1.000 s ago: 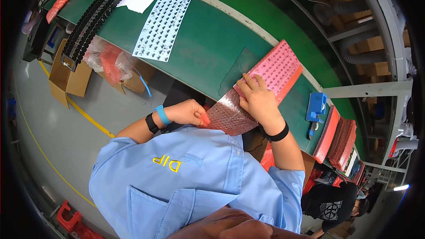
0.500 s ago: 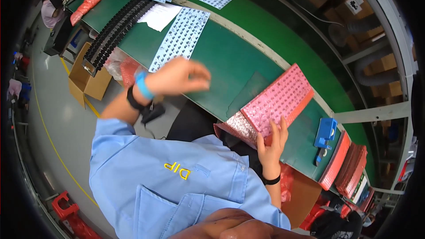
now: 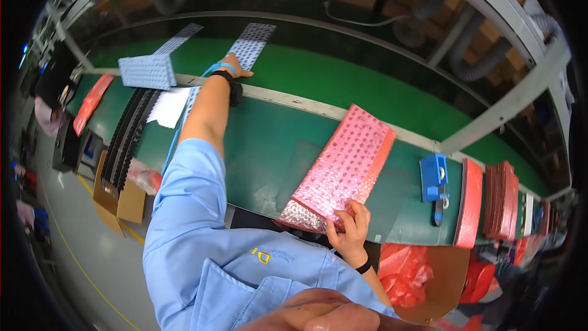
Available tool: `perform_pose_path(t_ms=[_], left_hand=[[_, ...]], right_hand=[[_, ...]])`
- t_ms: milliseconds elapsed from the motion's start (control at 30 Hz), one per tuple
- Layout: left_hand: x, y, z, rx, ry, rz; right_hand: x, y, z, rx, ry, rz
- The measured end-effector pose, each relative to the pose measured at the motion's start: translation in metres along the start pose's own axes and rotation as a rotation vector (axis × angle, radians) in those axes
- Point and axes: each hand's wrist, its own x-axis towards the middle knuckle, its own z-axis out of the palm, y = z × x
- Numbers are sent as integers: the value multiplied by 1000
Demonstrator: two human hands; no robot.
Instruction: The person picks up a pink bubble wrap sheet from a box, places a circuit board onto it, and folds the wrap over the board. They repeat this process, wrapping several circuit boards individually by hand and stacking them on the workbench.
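My left hand (image 3: 237, 66) is stretched far out over the green strip behind the table, at the near end of a pale sheet with rows of dark marks (image 3: 254, 43). Its thumb points off to the right, apart from the fingers; the fingertips are partly hidden. At the table's near edge my right hand (image 3: 350, 230) grips the lower edge of a pink bubble-wrap bag (image 3: 337, 175). Rows of dark marks show through the bag, and its lower left corner looks silvery. Another pale marked sheet (image 3: 188, 110) lies mostly hidden behind my left arm.
A pale blue marked panel (image 3: 147, 71), black slotted racks (image 3: 127, 141) and white paper (image 3: 168, 107) lie left. To the right are a blue device (image 3: 433, 175) and red bubble-wrap bags (image 3: 499, 199). An open carton (image 3: 450, 276) with red plastic stands below; a metal post (image 3: 508, 95) rises behind.
My left hand has reached from above the table out to the sheet on the green strip. My right hand stays on the pink bag, now near its lower edge. The view has turned.
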Motion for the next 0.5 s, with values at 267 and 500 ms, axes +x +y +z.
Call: perform_pose_path(t_ms=[267, 500], left_hand=[[-79, 32, -84, -811, -383, -85], [-313, 43, -105, -744, -259, 616]], right_hand=[[7, 1, -10, 51, 23, 43], [77, 26, -48, 1348, -74, 831]])
